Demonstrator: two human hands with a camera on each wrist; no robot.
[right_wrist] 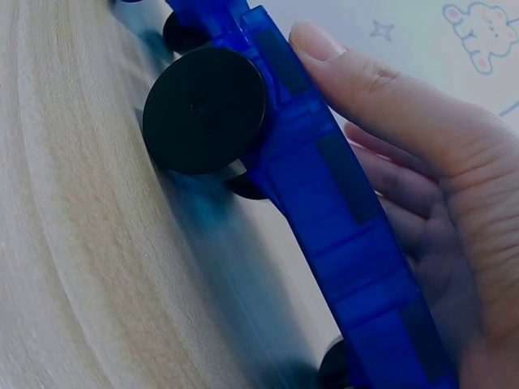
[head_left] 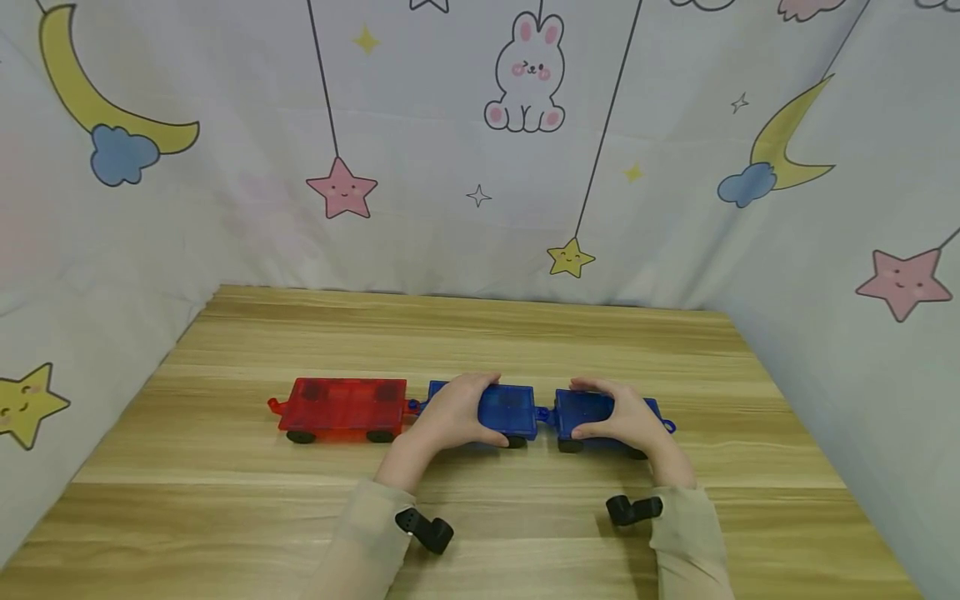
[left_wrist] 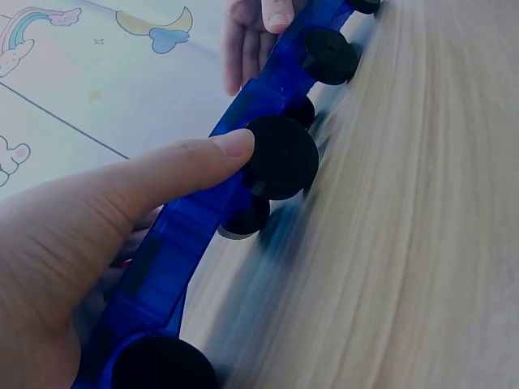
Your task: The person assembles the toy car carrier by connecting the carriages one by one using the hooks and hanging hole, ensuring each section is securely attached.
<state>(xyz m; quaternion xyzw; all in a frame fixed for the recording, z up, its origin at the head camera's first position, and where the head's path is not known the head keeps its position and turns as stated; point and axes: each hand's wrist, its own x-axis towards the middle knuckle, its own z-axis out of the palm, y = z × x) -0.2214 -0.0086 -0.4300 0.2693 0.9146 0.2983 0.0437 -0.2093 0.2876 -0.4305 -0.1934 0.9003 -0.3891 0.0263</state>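
Note:
Three see-through toy train cars stand in a row on their black wheels in the head view. At the left is the red car [head_left: 345, 404], and no hand touches it. My left hand [head_left: 456, 410] grips the middle blue car [head_left: 513, 407] across its width, thumb on the near side by a wheel. Around the right-hand blue car [head_left: 581, 406] my right hand [head_left: 624, 417] curls, thumb near and fingers on the far side. A small blue coupling [head_left: 544, 414] links the two blue cars. Another joint [head_left: 412, 406] sits between red and middle cars.
The cars rest on a wood-grain table [head_left: 525, 517]. Behind and beside it hangs a white cloth [head_left: 450, 242] printed with stars, moons and a rabbit. Each sleeve carries a black wrist camera, the left one [head_left: 425, 531] and the right one [head_left: 633, 510].

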